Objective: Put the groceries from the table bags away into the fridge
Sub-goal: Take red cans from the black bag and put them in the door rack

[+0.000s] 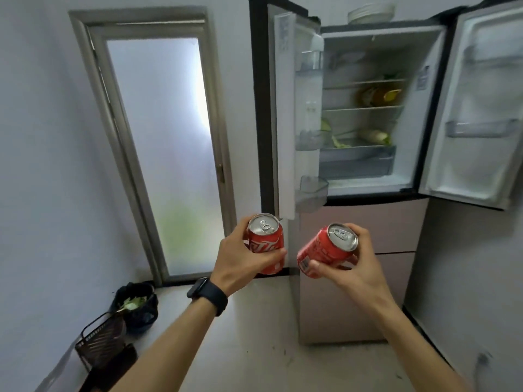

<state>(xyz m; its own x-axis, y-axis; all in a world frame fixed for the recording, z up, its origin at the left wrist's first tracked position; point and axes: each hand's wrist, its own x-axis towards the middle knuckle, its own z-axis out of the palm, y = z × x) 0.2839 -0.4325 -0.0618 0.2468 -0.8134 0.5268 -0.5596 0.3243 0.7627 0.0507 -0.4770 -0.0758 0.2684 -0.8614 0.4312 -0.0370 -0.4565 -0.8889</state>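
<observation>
a can (266, 240) is held upright in the left hand (240, 258), a tilted can (325, 250) in the right hand (353, 267); the open fridge (365, 171) lies ahead, nearer the right.

Both forearms are bare from the bottom edge of the view up to the wrists, with no sleeve showing on either. The left hand (240, 258) has a dark smartwatch (208, 296) strapped just behind it: a black rectangular case with rounded corners on a broad matte black band that wraps the wrist. The right hand (349, 267) wears nothing, with no ring, band or glove.
</observation>
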